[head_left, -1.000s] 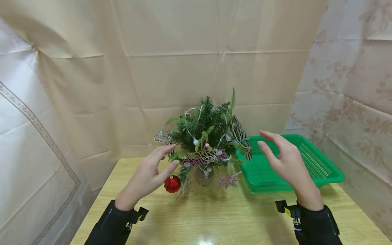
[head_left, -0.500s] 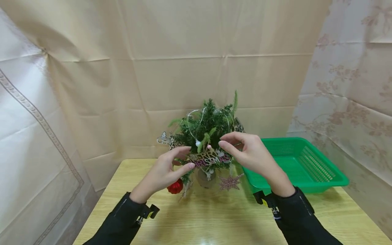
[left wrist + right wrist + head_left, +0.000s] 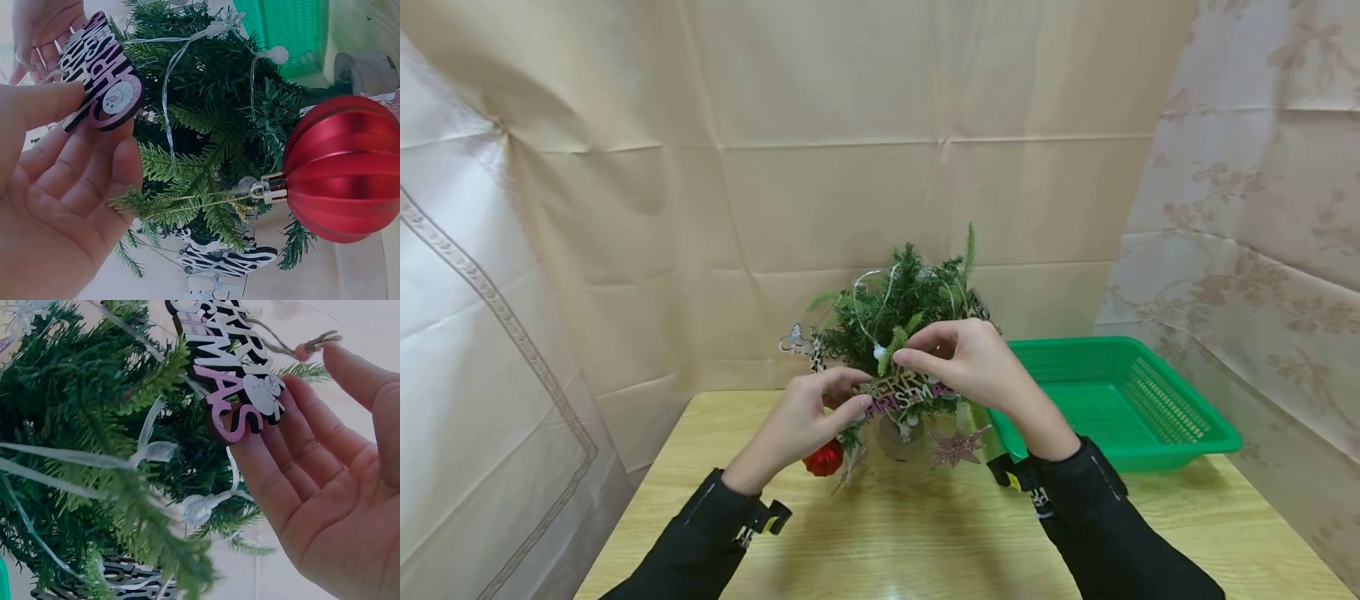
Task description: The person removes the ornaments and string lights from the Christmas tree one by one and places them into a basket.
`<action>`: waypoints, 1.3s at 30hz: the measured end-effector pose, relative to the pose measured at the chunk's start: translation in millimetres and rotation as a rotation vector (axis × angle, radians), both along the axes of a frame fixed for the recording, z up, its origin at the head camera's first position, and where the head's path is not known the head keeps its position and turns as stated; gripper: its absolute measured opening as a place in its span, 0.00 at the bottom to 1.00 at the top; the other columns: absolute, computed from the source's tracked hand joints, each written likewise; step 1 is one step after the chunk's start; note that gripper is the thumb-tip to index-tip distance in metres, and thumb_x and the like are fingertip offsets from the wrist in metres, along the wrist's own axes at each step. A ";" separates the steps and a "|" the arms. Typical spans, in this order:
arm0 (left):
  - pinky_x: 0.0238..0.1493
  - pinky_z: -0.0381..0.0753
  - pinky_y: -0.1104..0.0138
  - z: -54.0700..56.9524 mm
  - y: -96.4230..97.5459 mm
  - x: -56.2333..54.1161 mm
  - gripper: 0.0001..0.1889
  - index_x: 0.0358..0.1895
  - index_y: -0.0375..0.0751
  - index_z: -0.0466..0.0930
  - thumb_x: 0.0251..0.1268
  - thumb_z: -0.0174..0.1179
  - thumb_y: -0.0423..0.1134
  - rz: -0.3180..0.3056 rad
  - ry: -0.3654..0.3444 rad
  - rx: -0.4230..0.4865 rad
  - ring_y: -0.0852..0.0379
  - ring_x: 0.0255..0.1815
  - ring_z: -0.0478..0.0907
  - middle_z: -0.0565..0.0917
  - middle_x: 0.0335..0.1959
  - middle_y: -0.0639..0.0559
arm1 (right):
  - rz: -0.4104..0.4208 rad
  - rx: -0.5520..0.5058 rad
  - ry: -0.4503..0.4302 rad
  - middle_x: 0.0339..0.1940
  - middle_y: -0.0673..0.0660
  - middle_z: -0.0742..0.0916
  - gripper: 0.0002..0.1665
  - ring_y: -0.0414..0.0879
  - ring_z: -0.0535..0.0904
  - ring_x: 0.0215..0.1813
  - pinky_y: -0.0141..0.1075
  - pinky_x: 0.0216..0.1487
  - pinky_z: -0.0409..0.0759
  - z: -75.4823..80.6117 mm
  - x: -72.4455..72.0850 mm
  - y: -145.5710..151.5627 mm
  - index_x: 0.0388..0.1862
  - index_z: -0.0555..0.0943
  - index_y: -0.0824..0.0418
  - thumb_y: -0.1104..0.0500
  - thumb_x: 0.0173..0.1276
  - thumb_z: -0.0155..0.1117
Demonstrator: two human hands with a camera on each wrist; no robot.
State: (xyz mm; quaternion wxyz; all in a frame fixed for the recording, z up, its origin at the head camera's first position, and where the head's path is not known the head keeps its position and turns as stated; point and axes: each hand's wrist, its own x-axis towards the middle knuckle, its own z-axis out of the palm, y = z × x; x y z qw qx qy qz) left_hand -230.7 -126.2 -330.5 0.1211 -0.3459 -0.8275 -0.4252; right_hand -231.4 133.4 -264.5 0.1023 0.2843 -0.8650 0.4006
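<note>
A small artificial Christmas tree (image 3: 887,312) stands on the wooden table (image 3: 887,525). On its front hangs a wooden Merry Christmas sign (image 3: 904,392) with a twine cord. My left hand (image 3: 812,412) pinches the sign's left end, thumb in front and fingers behind, as the left wrist view shows. My right hand (image 3: 973,358) is at the upper right of the sign. In the right wrist view its fingers (image 3: 269,487) reach behind the snowman end of the sign. The thumb stands apart, its tip right by the end of the twine (image 3: 319,342).
A red bauble (image 3: 823,458) hangs at the tree's lower left, below my left hand. A pink glitter star (image 3: 957,447) hangs at the lower right. Light strings with a white bulb (image 3: 278,55) wind through the branches. A green plastic basket (image 3: 1206,439) stands on the right.
My right hand has moved left from beside the basket to the sign. The left hand has come slightly right and taken hold of the sign's left end.
</note>
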 end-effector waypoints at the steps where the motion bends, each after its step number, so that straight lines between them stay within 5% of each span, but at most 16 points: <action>1: 0.34 0.84 0.62 -0.2 -0.4 0.0 0.14 0.57 0.41 0.83 0.73 0.63 0.39 -0.003 -0.003 0.005 0.52 0.33 0.85 0.87 0.37 0.55 | -0.001 0.000 -0.001 0.33 0.47 0.89 0.17 0.48 0.83 0.30 0.43 0.32 0.80 0.3 -0.1 -1.0 0.47 0.89 0.51 0.42 0.69 0.69; 9: 0.33 0.84 0.64 1.1 -1.2 4.1 0.11 0.54 0.41 0.84 0.73 0.64 0.38 -0.007 -0.015 0.032 0.49 0.33 0.85 0.87 0.36 0.54 | -0.030 0.000 -0.019 0.31 0.46 0.89 0.12 0.45 0.83 0.29 0.41 0.31 0.79 0.3 0.3 -9.7 0.43 0.89 0.52 0.46 0.70 0.70; 20: 0.29 0.82 0.64 7.9 -0.7 3.9 0.09 0.52 0.42 0.85 0.73 0.64 0.38 -0.003 0.036 0.055 0.60 0.29 0.83 0.87 0.34 0.53 | -0.060 -0.019 -0.020 0.24 0.50 0.86 0.09 0.48 0.77 0.21 0.40 0.27 0.77 5.2 3.5 -13.4 0.41 0.88 0.53 0.50 0.72 0.68; 39: 0.31 0.83 0.63 26.3 0.9 5.4 0.10 0.53 0.44 0.85 0.73 0.64 0.37 -0.001 0.063 0.055 0.58 0.30 0.83 0.87 0.34 0.54 | -0.070 -0.098 0.082 0.32 0.50 0.87 0.09 0.46 0.78 0.27 0.42 0.30 0.76 10.3 6.4 -7.1 0.45 0.86 0.54 0.51 0.75 0.66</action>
